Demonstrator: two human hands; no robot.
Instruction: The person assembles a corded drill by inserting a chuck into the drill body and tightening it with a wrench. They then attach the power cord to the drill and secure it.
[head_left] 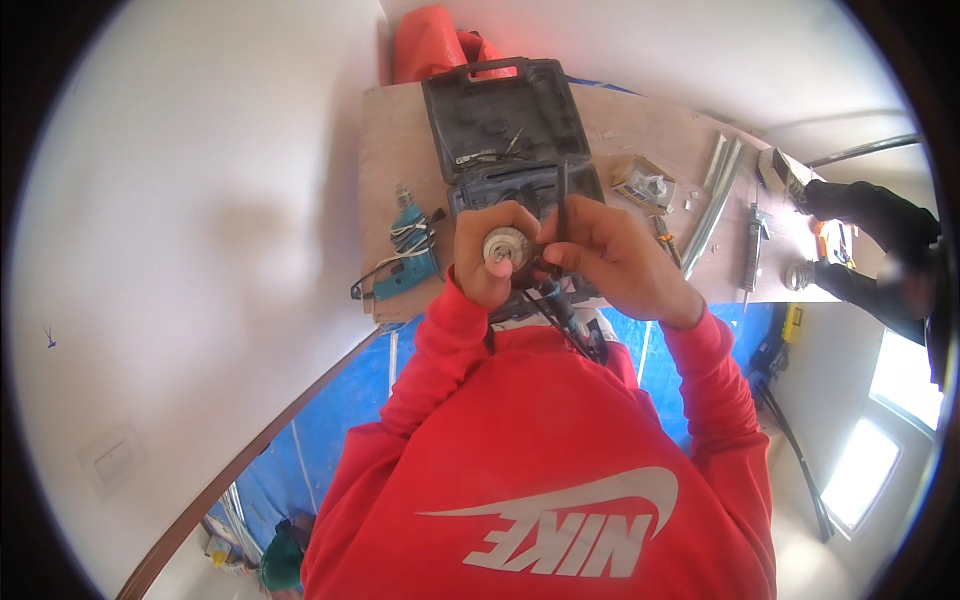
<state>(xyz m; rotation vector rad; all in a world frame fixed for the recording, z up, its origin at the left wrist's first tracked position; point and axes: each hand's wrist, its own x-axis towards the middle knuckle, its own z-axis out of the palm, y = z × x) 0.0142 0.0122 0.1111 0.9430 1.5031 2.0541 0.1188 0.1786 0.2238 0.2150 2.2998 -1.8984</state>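
My left hand (487,250) is closed round a pale, round, ringed piece (507,246), with the thumb lying across its face. Close beside it, my right hand (615,250) pinches a dark, narrow bar-like piece (562,195) that stands up between thumb and fingers. Whether the two pieces are joined cannot be made out, since the fingers cover the place where they meet. Under both hands lies an open black tool case (505,105), its lower half partly hidden by them. A blue-and-black tool with a dark cord (565,310) shows just below my hands.
A teal power drill (405,265) with a wrapped pale cord rests left on the wooden table (395,130). To the right are an open small box (643,185), metal profiles (715,205) and a caulking gun (753,250). Another person's dark-clothed limbs (870,215) reach in at far right.
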